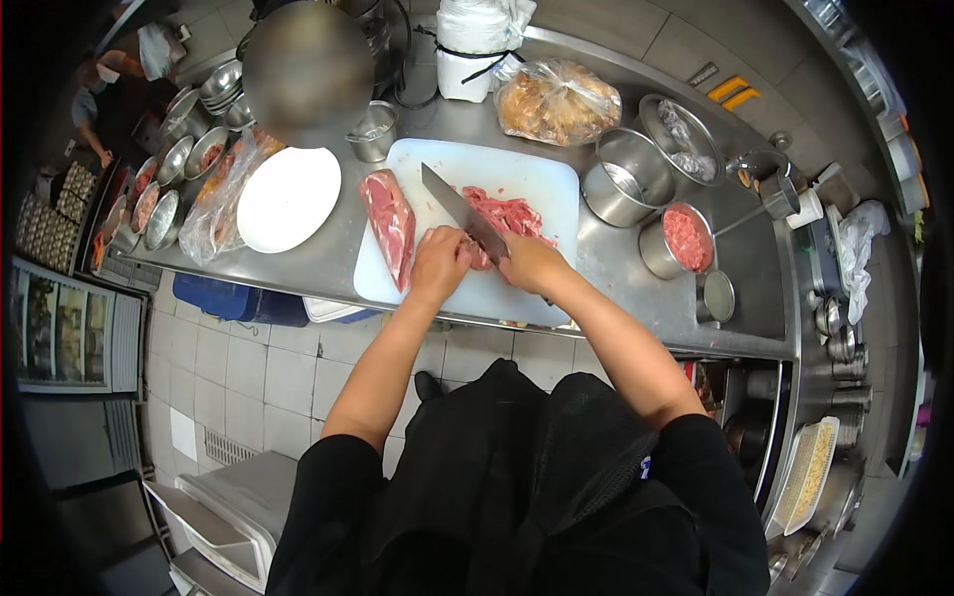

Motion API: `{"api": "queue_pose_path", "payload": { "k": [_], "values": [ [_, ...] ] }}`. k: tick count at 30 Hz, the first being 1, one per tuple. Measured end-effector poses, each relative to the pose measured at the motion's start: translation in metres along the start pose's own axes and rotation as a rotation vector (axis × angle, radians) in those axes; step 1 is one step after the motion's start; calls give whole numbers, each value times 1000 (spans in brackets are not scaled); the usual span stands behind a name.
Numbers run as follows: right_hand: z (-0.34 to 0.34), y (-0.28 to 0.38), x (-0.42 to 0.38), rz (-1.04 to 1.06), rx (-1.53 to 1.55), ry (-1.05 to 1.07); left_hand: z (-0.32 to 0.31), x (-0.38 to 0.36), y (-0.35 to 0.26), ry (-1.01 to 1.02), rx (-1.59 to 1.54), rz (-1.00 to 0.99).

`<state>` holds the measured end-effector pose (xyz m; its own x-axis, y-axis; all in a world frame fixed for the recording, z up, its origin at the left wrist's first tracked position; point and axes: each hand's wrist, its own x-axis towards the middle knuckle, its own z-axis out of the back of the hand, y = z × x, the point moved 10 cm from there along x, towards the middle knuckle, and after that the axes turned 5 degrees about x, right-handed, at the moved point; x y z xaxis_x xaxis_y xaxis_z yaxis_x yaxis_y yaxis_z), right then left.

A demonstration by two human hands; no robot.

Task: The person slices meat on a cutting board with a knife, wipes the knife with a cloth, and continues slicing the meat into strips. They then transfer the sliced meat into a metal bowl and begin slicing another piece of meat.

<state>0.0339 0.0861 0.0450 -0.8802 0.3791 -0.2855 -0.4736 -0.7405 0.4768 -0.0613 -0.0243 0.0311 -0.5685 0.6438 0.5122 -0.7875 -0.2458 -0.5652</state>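
On the white cutting board (pixel 437 154), my right hand (pixel 532 266) is closed around a cleaver (pixel 452 202), whose wide blade points up and to the left. My left hand (pixel 440 261) has its fingers curled against a small piece of raw meat (pixel 479 258) beside the blade. Sliced red meat (pixel 512 214) lies in a pile just right of the cleaver. A long uncut piece of meat (pixel 389 223) rests along the board's left side, left of my left hand and apart from it.
Left of the board lie a white plate (pixel 289 200) and several metal bowls. A metal cup (pixel 373 131) and a bagged brown food (pixel 558 99) stand behind. To the right are metal pots, one with minced meat (pixel 687 238). Another person (pixel 89 109) is at far left.
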Motion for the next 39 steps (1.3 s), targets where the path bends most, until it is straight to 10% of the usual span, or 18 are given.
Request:
{"api": "queue_pose_path", "payload": {
  "k": [39],
  "values": [
    [-30, -11, -29, 16, 72, 114, 3, -7, -8, 36, 87, -22]
  ]
}}
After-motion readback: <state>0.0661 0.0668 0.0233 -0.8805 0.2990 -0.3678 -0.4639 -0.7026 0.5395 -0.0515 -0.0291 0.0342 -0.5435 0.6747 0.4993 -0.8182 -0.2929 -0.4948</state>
